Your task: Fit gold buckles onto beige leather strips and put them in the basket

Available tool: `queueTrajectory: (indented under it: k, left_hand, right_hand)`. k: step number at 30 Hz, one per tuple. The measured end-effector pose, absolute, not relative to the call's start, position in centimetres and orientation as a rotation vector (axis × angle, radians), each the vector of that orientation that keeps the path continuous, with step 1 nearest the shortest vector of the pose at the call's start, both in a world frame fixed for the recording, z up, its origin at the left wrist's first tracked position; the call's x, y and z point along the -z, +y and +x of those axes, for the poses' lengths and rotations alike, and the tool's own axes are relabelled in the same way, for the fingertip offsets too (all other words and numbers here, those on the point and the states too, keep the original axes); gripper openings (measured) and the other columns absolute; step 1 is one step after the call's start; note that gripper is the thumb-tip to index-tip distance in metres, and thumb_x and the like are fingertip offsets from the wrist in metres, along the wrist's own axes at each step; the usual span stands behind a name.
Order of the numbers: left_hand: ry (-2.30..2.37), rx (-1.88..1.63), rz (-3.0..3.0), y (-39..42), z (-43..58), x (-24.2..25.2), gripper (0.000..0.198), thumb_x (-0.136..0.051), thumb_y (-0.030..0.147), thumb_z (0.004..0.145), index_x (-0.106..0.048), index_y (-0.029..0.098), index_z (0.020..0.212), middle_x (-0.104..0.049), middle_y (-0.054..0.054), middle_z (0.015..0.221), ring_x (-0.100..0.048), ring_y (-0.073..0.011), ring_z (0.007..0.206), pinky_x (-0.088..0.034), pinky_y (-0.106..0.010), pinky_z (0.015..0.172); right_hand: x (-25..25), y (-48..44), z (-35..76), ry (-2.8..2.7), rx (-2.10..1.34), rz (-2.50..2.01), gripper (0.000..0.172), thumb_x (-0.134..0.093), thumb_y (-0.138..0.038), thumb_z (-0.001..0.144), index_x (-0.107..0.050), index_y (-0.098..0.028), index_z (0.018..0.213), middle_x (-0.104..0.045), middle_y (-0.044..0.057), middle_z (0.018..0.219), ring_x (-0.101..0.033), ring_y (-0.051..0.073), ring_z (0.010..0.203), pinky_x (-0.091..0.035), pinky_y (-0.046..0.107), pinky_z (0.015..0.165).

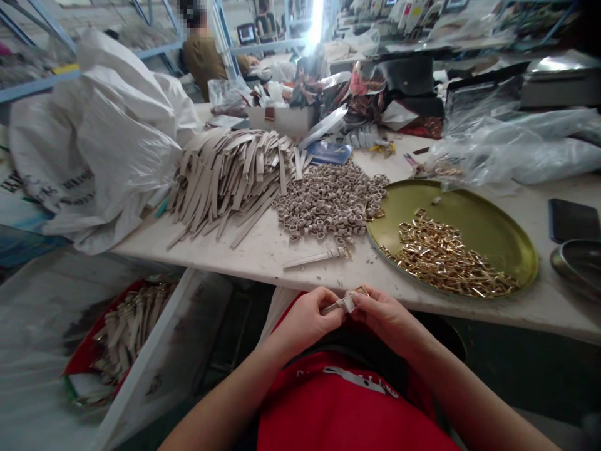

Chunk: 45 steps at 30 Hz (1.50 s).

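Note:
My left hand (305,319) and my right hand (382,316) meet just below the table's front edge, both pinched on one small beige strap piece (345,304) with a metal end. On the table above lies a finished strap (317,257). Behind it spread a heap of beige straps (230,178) and a pile of small beige loops (331,200). A round gold tray (493,219) at the right holds several gold metal clips (444,257).
A big white sack (98,144) fills the table's left end. A red-rimmed bag of straps (126,329) sits on the floor at left. Clear plastic bags (516,150), a dark phone (573,219) and a metal bowl (580,263) lie right. Another person (201,53) sits far back.

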<state>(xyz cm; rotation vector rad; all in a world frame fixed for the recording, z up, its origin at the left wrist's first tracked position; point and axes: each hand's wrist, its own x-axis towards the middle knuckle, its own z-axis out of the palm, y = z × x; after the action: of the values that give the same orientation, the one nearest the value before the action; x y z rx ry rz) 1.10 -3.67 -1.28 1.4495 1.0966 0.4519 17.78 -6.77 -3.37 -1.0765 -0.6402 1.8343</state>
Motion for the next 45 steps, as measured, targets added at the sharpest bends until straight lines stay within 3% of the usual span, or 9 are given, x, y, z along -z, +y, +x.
queueTrajectory:
  k: [9, 14, 19, 26, 32, 37, 41, 45]
  left_hand:
    - [1.091, -0.398, 1.351, -3.6, 1.0, 1.4, 0.020, -0.059, 0.032, 0.074, -0.057, 0.013, 0.080, -0.060, -0.001, 0.072, -0.051, -0.0104, 0.064, -0.038, -0.020, 0.056]
    - [0.921, -0.396, 1.166, -3.9, 0.5, 1.4, 0.028, -0.061, 0.034, 0.075, -0.059, 0.011, 0.090, -0.064, -0.005, 0.079, -0.056, -0.0108, 0.067, -0.044, -0.023, 0.064]
    - [0.882, -0.381, 1.128, -4.5, 0.4, 1.6, 0.032, -0.063, 0.035, 0.075, -0.062, 0.009, 0.093, -0.065, -0.006, 0.081, -0.060, -0.0114, 0.067, -0.047, -0.025, 0.068]
    - [0.938, -0.320, 1.163, -6.1, 0.7, 1.9, 0.025, -0.059, 0.028, 0.076, -0.062, 0.011, 0.094, -0.066, -0.006, 0.083, -0.063, -0.0150, 0.073, -0.049, -0.028, 0.072]
    - [0.958, -0.324, 1.319, -6.8, 1.2, 1.9, 0.029, -0.053, 0.033, 0.079, -0.059, 0.013, 0.099, -0.066, -0.007, 0.087, -0.063, -0.0158, 0.076, -0.048, -0.026, 0.069]
    - [0.994, -0.061, 1.534, -5.9, 0.6, 1.3, 0.040, -0.039, 0.046, 0.084, -0.058, 0.013, 0.077, -0.056, 0.000, 0.056, -0.049, -0.0105, 0.047, -0.036, -0.021, 0.047]
    - [1.010, -0.027, 1.743, -5.4, 0.5, 1.1, 0.038, -0.037, 0.043, 0.085, -0.059, 0.014, 0.075, -0.054, 0.001, 0.058, -0.045, -0.0101, 0.051, -0.030, -0.021, 0.048]
    - [1.047, -0.027, 1.790, -5.3, 1.1, 1.8, 0.036, -0.042, 0.042, 0.082, -0.061, 0.013, 0.072, -0.051, 0.002, 0.059, -0.040, -0.0099, 0.053, -0.025, -0.022, 0.048]
  right_hand:
    - [3.7, -6.7, 17.9, -0.761, -1.698, -1.230, 0.033, -0.066, -0.045, 0.071, -0.046, -0.019, 0.069, -0.047, -0.004, 0.061, -0.042, 0.010, 0.057, -0.035, 0.023, 0.056]
    - [3.2, -6.7, 17.9, -1.038, -1.405, -1.385, 0.037, -0.067, -0.043, 0.067, -0.046, -0.022, 0.089, -0.049, -0.005, 0.066, -0.044, 0.011, 0.055, -0.035, 0.022, 0.051]
    - [2.9, -7.6, 18.5, -1.505, -1.372, -1.409, 0.015, -0.050, -0.035, 0.080, -0.050, -0.020, 0.079, -0.039, -0.007, 0.054, -0.036, 0.009, 0.048, -0.028, 0.021, 0.045]
    - [3.1, -9.2, 18.7, -1.871, -1.085, -1.422, 0.007, -0.046, -0.023, 0.080, -0.050, -0.020, 0.076, -0.052, -0.002, 0.066, -0.045, 0.012, 0.059, -0.035, 0.023, 0.054]
    - [4.2, -10.4, 18.2, -1.525, -1.184, -1.489, 0.011, -0.048, -0.032, 0.080, -0.048, -0.021, 0.077, -0.046, -0.005, 0.058, -0.041, 0.011, 0.051, -0.033, 0.023, 0.048]
    - [4.9, -10.5, 17.6, -1.363, -1.130, -1.535, 0.015, -0.052, -0.035, 0.078, -0.050, -0.021, 0.077, -0.046, -0.005, 0.058, -0.042, 0.011, 0.052, -0.034, 0.023, 0.048]
    - [5.0, -10.4, 17.3, -1.231, -1.197, -1.537, 0.020, -0.054, -0.040, 0.077, -0.050, -0.020, 0.076, -0.048, -0.005, 0.057, -0.042, 0.010, 0.049, -0.033, 0.022, 0.045]
    - [5.3, -10.5, 17.1, -0.989, -1.442, -1.459, 0.027, -0.054, -0.047, 0.077, -0.047, -0.021, 0.079, -0.042, -0.008, 0.052, -0.033, 0.007, 0.041, -0.025, 0.020, 0.038]
